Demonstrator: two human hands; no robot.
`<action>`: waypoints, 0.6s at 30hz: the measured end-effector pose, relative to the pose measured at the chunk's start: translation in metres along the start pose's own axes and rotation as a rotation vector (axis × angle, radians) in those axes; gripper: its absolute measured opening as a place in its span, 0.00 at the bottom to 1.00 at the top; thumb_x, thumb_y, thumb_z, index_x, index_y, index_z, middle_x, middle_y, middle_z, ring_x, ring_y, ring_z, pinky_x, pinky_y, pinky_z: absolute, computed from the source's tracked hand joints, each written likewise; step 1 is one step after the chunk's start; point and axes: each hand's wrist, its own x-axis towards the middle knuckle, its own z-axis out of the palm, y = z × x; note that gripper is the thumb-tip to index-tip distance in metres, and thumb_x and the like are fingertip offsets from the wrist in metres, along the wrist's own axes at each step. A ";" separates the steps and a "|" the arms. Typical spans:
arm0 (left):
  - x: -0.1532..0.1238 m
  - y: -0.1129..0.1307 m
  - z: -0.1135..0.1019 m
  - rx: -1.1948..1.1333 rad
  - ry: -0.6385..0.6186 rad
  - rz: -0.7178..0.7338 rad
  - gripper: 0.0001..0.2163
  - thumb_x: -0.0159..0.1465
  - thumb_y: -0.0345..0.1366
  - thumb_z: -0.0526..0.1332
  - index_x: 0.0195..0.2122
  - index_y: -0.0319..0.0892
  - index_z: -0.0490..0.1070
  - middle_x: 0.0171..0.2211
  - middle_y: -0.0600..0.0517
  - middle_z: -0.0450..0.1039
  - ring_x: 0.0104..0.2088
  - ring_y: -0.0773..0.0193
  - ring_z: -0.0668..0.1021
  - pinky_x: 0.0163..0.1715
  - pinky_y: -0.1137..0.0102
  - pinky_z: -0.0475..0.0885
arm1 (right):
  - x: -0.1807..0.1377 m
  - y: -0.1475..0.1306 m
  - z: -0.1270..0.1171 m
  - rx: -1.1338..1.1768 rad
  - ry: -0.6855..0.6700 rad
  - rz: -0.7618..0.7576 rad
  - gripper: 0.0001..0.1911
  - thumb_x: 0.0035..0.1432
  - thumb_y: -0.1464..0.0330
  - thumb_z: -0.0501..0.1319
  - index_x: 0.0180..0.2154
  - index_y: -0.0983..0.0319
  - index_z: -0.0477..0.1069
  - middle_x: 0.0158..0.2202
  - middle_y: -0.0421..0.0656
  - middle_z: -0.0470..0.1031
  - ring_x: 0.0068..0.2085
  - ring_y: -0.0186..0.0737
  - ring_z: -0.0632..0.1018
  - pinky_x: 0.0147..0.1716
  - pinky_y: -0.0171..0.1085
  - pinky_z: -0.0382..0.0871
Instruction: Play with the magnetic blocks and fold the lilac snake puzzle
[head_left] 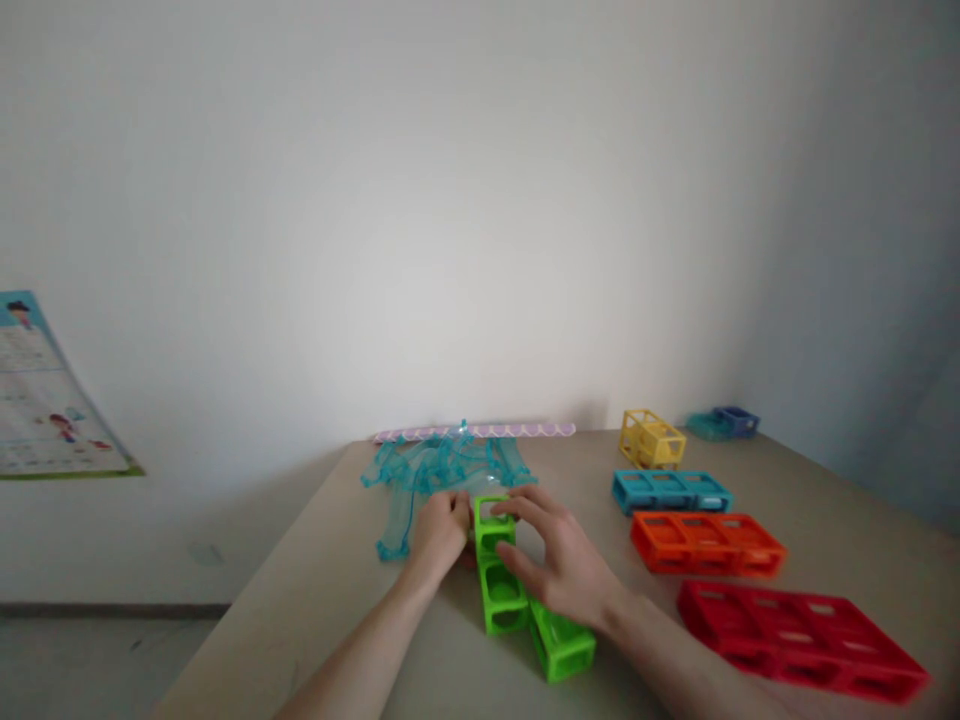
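A light green open-frame block [501, 590] stands between my hands, its square cells joined in a row. My right hand [562, 560] grips its upper end, thumb and fingers spaced around the frame. My left hand [442, 525] is closed just left of that block; its fingertips are hidden, and I cannot make out what they hold. A bit of something reddish shows under that hand. Against the first block's right side, beneath my right hand, lies another green frame piece [564, 645].
Clear teal track pieces [442, 462] lie heaped behind my hands, before a purple patterned strip [480, 432] at the wall. To the right are yellow [651, 440], blue [671, 490], orange [709, 543] and red frame blocks [802, 635]. A dark blue block [737, 421] sits in the far corner.
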 end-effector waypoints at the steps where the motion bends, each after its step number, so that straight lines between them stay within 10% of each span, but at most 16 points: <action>1: 0.001 -0.001 0.001 -0.053 -0.001 -0.012 0.17 0.64 0.42 0.51 0.25 0.41 0.72 0.22 0.48 0.75 0.26 0.59 0.79 0.25 0.70 0.69 | 0.000 -0.001 -0.001 -0.010 -0.028 -0.004 0.17 0.55 0.70 0.60 0.49 0.58 0.69 0.48 0.46 0.69 0.48 0.42 0.73 0.50 0.39 0.65; 11: 0.001 0.005 0.007 -0.411 -0.045 -0.045 0.13 0.56 0.30 0.58 0.43 0.39 0.70 0.46 0.44 0.75 0.29 0.64 0.80 0.26 0.70 0.75 | 0.000 0.012 0.004 -0.037 0.021 0.128 0.20 0.52 0.72 0.61 0.49 0.57 0.67 0.46 0.44 0.71 0.45 0.43 0.75 0.45 0.40 0.68; 18: -0.002 0.001 0.010 -0.285 -0.208 0.092 0.10 0.55 0.40 0.62 0.23 0.40 0.75 0.26 0.48 0.78 0.33 0.56 0.78 0.32 0.68 0.71 | 0.000 0.021 0.008 0.065 0.179 0.180 0.16 0.51 0.73 0.63 0.43 0.58 0.67 0.43 0.42 0.70 0.42 0.41 0.75 0.42 0.39 0.72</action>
